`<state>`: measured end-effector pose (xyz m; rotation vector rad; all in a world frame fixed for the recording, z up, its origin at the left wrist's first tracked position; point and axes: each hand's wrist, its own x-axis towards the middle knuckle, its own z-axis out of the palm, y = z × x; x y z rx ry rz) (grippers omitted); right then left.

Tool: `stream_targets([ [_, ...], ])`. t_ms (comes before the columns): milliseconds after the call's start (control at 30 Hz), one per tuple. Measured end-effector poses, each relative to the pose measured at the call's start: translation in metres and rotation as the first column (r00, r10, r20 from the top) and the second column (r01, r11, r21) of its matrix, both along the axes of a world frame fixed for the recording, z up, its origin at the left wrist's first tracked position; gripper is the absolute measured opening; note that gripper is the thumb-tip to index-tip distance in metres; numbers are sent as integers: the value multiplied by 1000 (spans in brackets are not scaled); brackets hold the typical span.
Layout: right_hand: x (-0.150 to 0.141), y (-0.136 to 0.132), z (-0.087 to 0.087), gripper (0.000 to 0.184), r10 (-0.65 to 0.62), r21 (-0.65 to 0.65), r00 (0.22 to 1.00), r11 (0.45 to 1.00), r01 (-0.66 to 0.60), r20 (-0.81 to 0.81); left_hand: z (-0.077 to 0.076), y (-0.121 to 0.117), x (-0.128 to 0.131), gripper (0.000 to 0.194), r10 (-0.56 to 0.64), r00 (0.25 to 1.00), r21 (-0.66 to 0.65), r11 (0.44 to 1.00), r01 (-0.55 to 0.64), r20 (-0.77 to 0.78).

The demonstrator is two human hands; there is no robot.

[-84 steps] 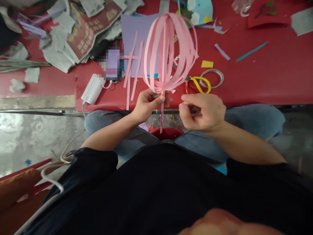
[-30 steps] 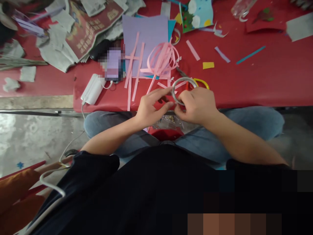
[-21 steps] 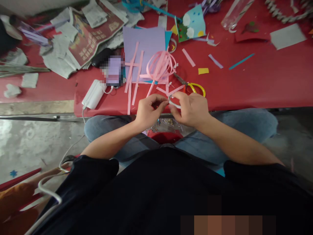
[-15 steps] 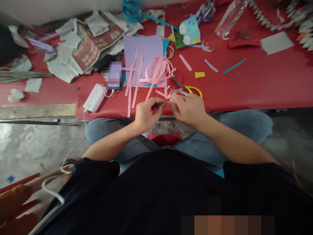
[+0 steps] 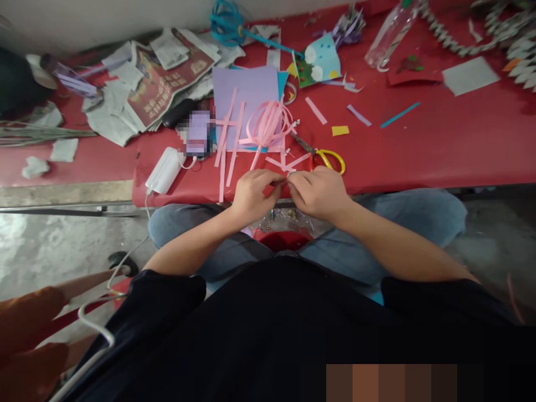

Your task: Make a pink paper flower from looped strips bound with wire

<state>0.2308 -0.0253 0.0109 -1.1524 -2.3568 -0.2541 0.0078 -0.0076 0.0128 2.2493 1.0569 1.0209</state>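
Observation:
My two hands meet at the front edge of the red table [image 5: 439,145]. My right hand [image 5: 320,192] is closed around a thin roll of tape [image 5: 291,174], of which only a sliver of the ring shows between the fingers. My left hand [image 5: 253,192] pinches at the roll's near side, its fingers curled. Just beyond the hands, a ball of looped pink paper strips [image 5: 268,123] on a pink stem lies flat on the table. Loose pink strips [image 5: 228,134] lie beside it.
Yellow-handled scissors [image 5: 329,159] lie right of the hands. A purple sheet [image 5: 247,84], a phone [image 5: 196,131], a white power bank [image 5: 163,170] and newspapers [image 5: 154,78] fill the left side. Paper scraps, a teal strip [image 5: 400,114] and a clear bottle [image 5: 389,33] lie further back.
The pink strip ball that my left hand held up now lies on the table. My right hand picked up the tape roll, and both hands drew it back to the table edge.

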Motion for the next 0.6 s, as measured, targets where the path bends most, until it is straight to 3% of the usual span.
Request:
stream_targets([
  [167, -3, -3, -2, 21, 1, -12, 1000, 1000, -1, 7, -3, 2, 0, 9, 13, 999, -15, 1000, -14, -50],
  [300, -5, -6, -5, 18, 1, -49, 991, 999, -8, -133, -2, 1, 3, 10, 34, 998, -12, 999, -35, -49],
  [433, -8, -9, -5, 13, -18, -126, 916, 991, -36, -401, 2, 1, 6, 8, 43, 993, -86, 996, -33, 110],
  [533, -12, -9, -4, 10, -2, -82, 826, 995, -53, -564, 3, 1, 10, 8, 33, 957, -244, 969, 41, 289],
  [600, -15, -9, -4, 9, -3, -49, 787, 998, -35, -617, 0, 2, 14, 8, 49, 925, -371, 923, 102, 378],
])
